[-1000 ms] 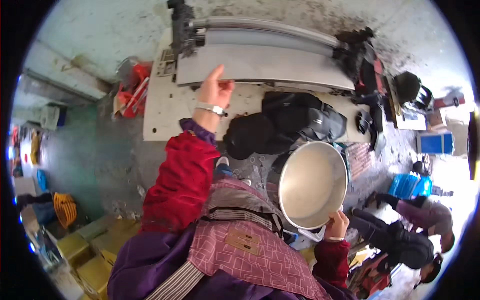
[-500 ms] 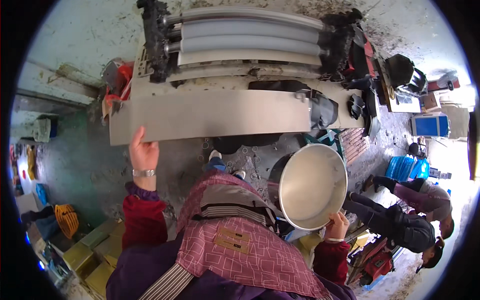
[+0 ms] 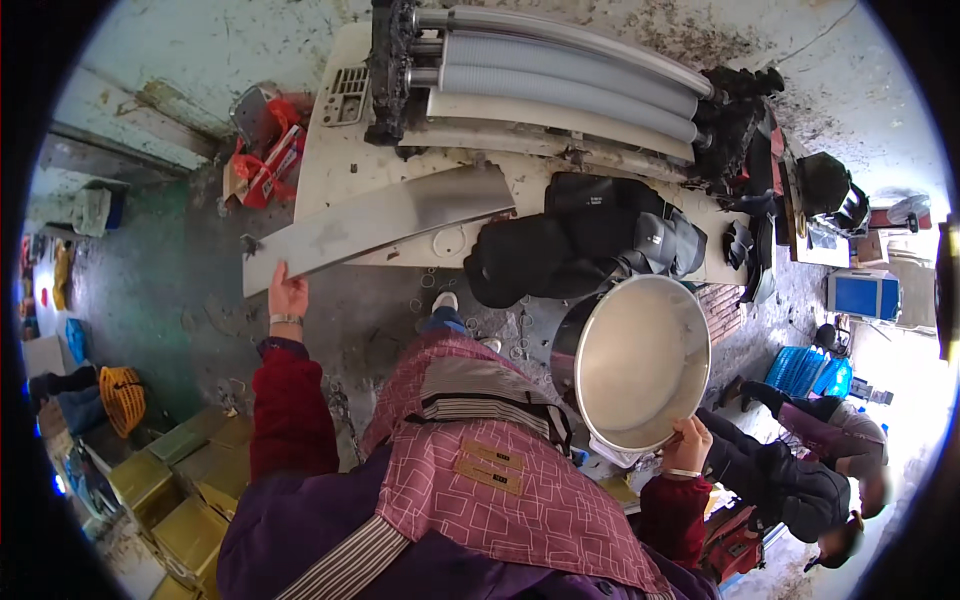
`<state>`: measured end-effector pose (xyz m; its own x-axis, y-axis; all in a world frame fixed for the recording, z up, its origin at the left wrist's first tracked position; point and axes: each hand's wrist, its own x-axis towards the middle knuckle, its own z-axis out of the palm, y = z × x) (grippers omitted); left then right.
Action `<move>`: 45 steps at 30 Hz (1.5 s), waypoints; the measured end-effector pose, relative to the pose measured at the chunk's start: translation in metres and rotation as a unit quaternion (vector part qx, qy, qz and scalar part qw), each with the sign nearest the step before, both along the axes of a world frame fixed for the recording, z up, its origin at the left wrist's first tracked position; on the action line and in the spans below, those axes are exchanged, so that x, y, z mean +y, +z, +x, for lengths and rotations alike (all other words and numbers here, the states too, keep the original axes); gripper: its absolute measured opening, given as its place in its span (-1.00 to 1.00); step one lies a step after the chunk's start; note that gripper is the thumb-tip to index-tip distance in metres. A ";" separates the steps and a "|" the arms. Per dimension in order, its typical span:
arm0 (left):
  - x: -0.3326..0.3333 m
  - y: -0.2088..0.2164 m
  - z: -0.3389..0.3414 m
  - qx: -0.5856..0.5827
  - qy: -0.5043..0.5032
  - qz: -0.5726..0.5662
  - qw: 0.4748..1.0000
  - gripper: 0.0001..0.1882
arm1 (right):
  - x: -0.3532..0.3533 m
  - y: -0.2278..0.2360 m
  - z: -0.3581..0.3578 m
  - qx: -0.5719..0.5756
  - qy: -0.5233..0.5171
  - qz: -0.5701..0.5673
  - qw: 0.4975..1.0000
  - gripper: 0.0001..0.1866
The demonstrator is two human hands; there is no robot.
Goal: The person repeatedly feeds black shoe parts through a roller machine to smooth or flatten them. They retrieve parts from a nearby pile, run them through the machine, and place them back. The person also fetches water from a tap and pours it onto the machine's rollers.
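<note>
A long flat grey metal panel (image 3: 400, 215) lies aslant over the near left part of the table, its left end jutting past the edge. My left hand (image 3: 289, 295) is closed on its lower edge near that end. My right hand (image 3: 687, 443) grips the near rim of a large round metal pot (image 3: 640, 360), tilted so its pale inside faces me; I cannot make out any contents. Right of the panel, dark soft-looking black pieces (image 3: 580, 235) lie piled on the table and hang over its front edge, close to the pot.
At the back of the table (image 3: 330, 175) stands a machine with long pale rollers (image 3: 570, 75) and black-crusted ends. A red-and-white box (image 3: 270, 170) with red plastic is at left. Two people (image 3: 790, 470) are at the right. Yellowish boxes (image 3: 165, 480) stand lower left.
The panel has swung from lying straight across to a slant, moving left and off the black pieces, which now show. The pot has shifted slightly right in the view.
</note>
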<state>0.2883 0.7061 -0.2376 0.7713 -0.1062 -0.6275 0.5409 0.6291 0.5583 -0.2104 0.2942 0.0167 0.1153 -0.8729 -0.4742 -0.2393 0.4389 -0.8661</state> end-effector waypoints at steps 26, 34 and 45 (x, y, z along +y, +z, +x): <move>-0.190 0.138 -0.032 -0.243 -0.546 -0.019 0.802 -0.10 | -0.021 0.029 0.265 0.095 0.271 0.053 0.956 -0.87; -0.189 0.133 -0.022 -0.219 -0.497 -0.027 0.839 -0.23 | -0.039 0.030 0.300 0.083 0.285 0.110 0.949 -0.86; -0.200 0.141 -0.024 -0.188 -0.480 -0.001 0.857 -0.28 | -0.063 0.030 0.312 0.107 0.300 0.132 0.939 -0.86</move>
<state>0.2642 0.5065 -0.0969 0.4755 -0.8060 -0.3525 0.5916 -0.0035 0.8062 0.1021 0.2311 0.0467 0.4270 -0.5300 -0.7327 -0.6680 0.3613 -0.6506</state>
